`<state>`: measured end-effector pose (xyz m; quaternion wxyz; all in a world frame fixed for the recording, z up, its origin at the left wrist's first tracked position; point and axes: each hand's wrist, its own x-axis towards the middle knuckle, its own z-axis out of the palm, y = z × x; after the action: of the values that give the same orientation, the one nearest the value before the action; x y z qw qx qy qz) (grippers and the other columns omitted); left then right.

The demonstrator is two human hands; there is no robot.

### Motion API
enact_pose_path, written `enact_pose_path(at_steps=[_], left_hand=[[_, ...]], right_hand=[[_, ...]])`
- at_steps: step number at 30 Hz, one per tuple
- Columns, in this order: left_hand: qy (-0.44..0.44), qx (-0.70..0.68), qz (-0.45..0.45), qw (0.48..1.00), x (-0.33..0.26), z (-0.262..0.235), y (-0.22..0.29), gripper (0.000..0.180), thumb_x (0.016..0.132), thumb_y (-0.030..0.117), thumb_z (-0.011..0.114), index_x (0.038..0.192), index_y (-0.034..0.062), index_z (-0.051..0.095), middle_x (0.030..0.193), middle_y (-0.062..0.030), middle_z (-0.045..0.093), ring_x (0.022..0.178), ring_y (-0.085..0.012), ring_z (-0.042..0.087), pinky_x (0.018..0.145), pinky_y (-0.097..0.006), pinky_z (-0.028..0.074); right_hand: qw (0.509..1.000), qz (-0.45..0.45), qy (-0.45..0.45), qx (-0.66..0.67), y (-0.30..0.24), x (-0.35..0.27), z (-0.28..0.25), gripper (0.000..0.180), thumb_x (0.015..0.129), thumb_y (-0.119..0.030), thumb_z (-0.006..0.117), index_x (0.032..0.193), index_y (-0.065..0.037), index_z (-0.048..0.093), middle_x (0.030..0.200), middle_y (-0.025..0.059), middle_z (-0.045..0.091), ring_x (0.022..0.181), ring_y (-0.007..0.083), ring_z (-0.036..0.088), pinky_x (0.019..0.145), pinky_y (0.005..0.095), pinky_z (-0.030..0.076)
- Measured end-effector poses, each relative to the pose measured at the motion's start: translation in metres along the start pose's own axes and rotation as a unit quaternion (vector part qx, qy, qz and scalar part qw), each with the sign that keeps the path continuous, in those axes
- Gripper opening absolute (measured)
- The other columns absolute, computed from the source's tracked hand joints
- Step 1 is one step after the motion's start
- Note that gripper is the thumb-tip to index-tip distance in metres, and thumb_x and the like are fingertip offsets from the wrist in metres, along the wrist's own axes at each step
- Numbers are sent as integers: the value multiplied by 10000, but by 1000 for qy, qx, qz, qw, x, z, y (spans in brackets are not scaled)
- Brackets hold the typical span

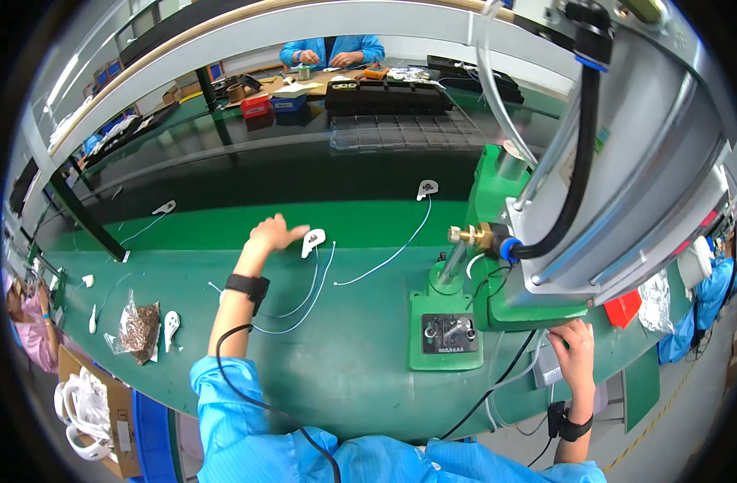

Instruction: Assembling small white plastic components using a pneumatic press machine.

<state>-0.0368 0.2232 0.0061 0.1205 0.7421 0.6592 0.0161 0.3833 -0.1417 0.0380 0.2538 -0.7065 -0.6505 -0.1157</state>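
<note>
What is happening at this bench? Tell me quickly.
A person in a blue smock works at a green bench. The left hand reaches out over the belt, fingers spread, right beside a small white plastic part with thin wires trailing from it. The right hand rests at the base of a green press machine. A similar white part lies further along the belt, and a bag of small brown pieces sits to the left. Another person works at the far table.
</note>
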Motion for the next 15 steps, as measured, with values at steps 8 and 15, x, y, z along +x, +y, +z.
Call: enact_pose_path(at_steps=[8, 15], left_hand=[[-56, -58, -71, 994, 58, 75, 38, 740, 844, 566, 397, 1262, -44, 368, 1295, -319, 310, 1129, -453, 428, 937, -489, 379], [85, -311, 263, 909, -94, 8, 119, 504, 777, 288, 657, 1133, -24, 483, 1043, -155, 506, 995, -288, 485, 875, -358, 395]], right_hand=[[998, -34, 5, 58, -21, 7, 1, 135, 690, -52, 655, 823, -62, 631, 813, 56, 595, 798, 242, 532, 707, 364, 372], [983, 64, 22, 169, -11, 11, -14, 125, 695, -25, 655, 821, -23, 650, 800, 89, 630, 736, 235, 594, 669, 314, 461]])
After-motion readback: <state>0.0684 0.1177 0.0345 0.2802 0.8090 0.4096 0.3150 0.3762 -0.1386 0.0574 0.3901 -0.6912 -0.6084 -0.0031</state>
